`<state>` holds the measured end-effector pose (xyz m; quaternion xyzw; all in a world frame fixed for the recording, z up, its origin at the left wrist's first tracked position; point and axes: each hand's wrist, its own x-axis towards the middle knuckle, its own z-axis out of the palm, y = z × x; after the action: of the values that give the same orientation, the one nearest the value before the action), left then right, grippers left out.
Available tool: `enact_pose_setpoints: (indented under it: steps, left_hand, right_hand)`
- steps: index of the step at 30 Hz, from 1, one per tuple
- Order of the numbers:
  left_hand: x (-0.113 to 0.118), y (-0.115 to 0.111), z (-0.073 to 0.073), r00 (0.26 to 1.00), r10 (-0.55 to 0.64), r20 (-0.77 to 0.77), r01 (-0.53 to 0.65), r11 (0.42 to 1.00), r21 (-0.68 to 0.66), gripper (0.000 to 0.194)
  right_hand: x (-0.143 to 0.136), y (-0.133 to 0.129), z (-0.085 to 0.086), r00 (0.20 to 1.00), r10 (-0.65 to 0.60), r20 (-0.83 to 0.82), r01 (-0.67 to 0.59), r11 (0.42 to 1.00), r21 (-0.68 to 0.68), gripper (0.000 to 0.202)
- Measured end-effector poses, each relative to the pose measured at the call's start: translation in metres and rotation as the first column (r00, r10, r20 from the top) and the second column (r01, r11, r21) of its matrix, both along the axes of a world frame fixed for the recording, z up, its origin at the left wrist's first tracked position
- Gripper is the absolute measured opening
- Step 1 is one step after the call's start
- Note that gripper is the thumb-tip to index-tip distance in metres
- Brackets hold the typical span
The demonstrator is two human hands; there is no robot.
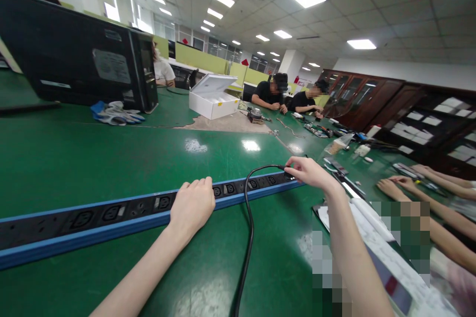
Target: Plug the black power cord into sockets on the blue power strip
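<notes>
A long blue power strip (148,218) with a row of black sockets lies across the green table (167,158). Around its middle, my left hand (194,203) is wrapped over the strip, fingers closed on it. Near the strip's far right end, my right hand (299,171) pinches the end of a black cable (250,223) at the last sockets. The plug itself is mostly hidden by my fingers. From there the cable loops left over the strip and runs down to the bottom edge of the view.
A black computer case (85,54) stands at the left, with gloves (117,113) beside it. Behind the strip is an open white box (213,101). Papers (390,252), tools and other people's hands (394,185) are at the right. Two people sit at the far side.
</notes>
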<state>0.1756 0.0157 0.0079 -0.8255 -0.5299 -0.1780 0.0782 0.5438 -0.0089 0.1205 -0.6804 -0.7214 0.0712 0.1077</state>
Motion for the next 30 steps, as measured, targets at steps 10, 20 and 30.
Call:
enact_pose_setpoints:
  steps: [10, 20, 30]
  left_hand:
    - [0.002, -0.003, 0.003, 1.000, 0.008, -0.012, -0.008, 1.000, -0.001, 0.030]
    - [0.000, -0.001, 0.000, 1.000, -0.004, -0.011, 0.004, 1.000, 0.023, 0.029]
    - [0.001, -0.002, 0.003, 1.000, -0.002, -0.001, 0.002, 1.000, -0.002, 0.030]
  right_hand:
    - [0.000, 0.005, -0.015, 0.890, -0.330, -0.315, 0.258, 0.933, -0.249, 0.042]
    - [-0.007, 0.017, -0.024, 0.894, -0.446, -0.038, 0.443, 0.893, -0.077, 0.035]
    - [0.008, 0.018, -0.021, 0.902, -0.419, 0.101, 0.397, 0.899, 0.185, 0.027]
